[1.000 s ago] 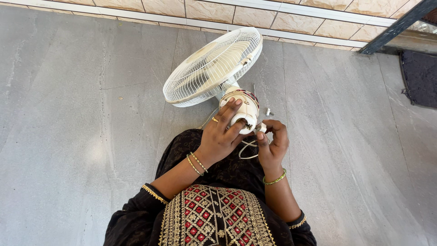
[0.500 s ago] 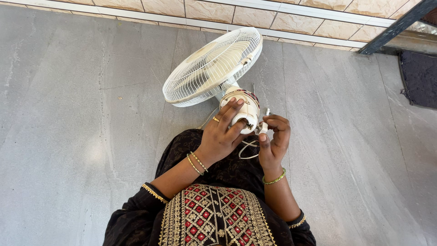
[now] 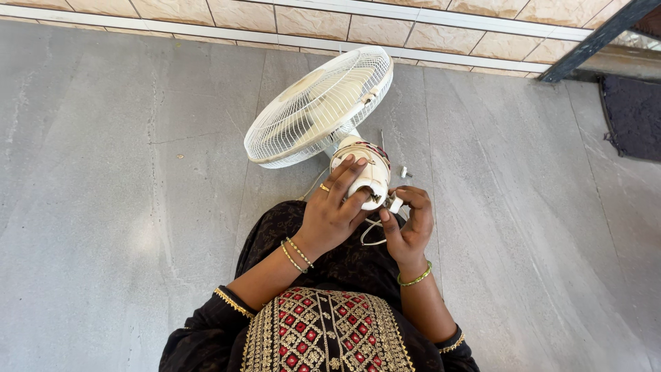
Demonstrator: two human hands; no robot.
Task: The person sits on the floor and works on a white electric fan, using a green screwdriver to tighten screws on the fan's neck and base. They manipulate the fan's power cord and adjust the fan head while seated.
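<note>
A white table fan lies in my lap, its round wire grille (image 3: 318, 109) tilted up and away from me over the grey floor. My left hand (image 3: 335, 210) wraps around the white motor housing (image 3: 365, 170) at the back of the fan and steadies it. My right hand (image 3: 407, 224) pinches a small white part (image 3: 394, 202) at the rear end of the housing. A thin white wire (image 3: 372, 233) loops down between my two hands. Red and dark windings show at the housing's upper edge.
A few small loose pieces (image 3: 405, 171) lie on the grey stone floor beside the fan. A tiled wall base (image 3: 206, 31) runs along the top. A dark mat (image 3: 632, 114) and a dark metal bar (image 3: 593, 38) are at the upper right.
My right hand's fingers have shifted slightly at the rear of the motor housing. The fan and my left hand stay as they were.
</note>
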